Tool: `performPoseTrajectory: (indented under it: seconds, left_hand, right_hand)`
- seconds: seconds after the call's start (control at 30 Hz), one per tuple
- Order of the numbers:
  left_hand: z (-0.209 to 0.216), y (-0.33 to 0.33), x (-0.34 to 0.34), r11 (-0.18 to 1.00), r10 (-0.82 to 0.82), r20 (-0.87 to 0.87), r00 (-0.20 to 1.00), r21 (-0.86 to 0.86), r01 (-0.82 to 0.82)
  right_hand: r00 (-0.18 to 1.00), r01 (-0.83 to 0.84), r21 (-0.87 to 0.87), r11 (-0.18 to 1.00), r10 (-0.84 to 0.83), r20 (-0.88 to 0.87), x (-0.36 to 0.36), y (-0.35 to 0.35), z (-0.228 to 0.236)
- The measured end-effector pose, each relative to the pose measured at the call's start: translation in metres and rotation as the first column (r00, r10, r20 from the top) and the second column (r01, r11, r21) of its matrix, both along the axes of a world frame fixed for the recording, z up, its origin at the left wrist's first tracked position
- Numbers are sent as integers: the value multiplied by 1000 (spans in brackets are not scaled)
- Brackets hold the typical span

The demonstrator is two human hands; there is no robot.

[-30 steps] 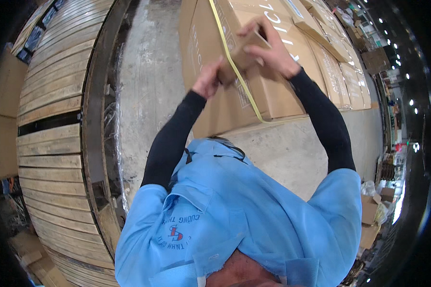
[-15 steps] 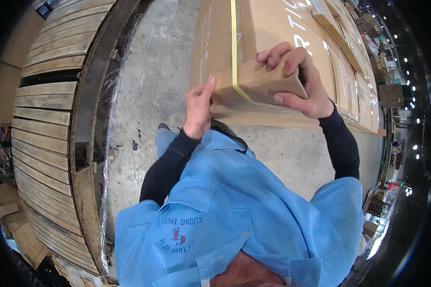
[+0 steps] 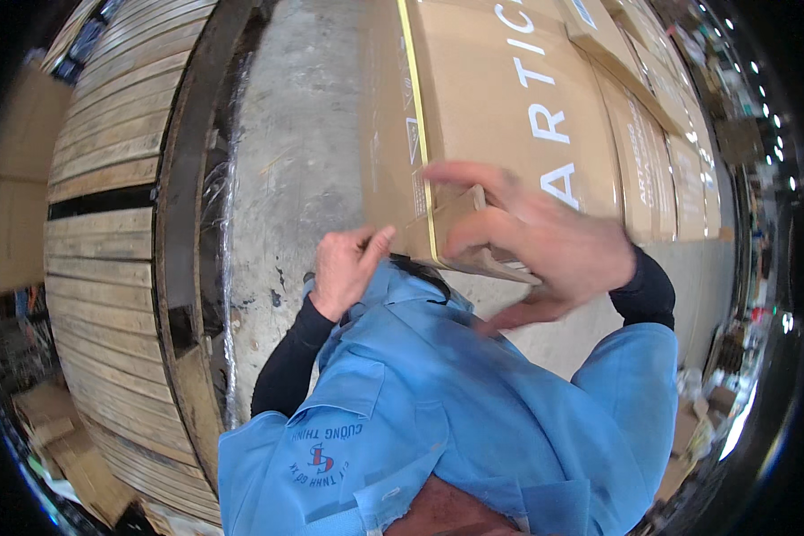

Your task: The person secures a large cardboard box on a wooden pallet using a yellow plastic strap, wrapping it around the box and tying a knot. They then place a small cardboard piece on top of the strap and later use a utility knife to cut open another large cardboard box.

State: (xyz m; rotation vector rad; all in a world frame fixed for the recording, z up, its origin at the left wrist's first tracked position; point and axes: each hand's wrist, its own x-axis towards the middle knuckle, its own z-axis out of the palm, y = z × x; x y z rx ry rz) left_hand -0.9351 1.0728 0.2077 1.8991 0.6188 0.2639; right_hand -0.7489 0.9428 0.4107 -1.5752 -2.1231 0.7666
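A tall brown carton (image 3: 500, 98) with large white lettering stands in front of me, a yellow strap (image 3: 415, 107) running down over its near end. A folded cardboard corner piece (image 3: 460, 213) sits at the carton's near top edge beside the strap, partly hidden by my right hand. Blurred by motion, my right hand (image 3: 549, 246) reaches over that piece with thumb and fingers spread apart; no grip shows. My left hand (image 3: 347, 268) is closed, fingers curled and thumb pointing at the carton's near left corner, with nothing visible in it.
Wooden slatted pallets (image 3: 103, 295) are stacked along the left, with clear plastic wrap (image 3: 232, 268) at their side. More brown cartons (image 3: 648, 170) line up to the right of the strapped one. Concrete floor (image 3: 304, 116) lies between pallets and carton.
My right hand has let go of the cardboard piece's outer end and moved down toward me, over the strap side. My left hand has drawn back from the carton. The view has shifted.
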Motion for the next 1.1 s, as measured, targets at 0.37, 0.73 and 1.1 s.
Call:
performPoseTrajectory:
  seconds: [0.37, 0.73, 1.1]
  left_hand:
    - [-44, 55, 13, 883, -142, 370, 918, -371, 287]
    - [-121, 118, -62, 845, -331, 127, 935, -402, 353]
    - [-191, 234, -41, 912, -184, -72, 980, -383, 143]
  right_hand:
    - [383, 583, 395, 710, -669, 637, -85, 34, -67]
    - [103, 695, 671, 257, -960, 261, 0, 20, 7]
    - [-107, 767, 598, 231, -874, 474, 294, 5, -83]
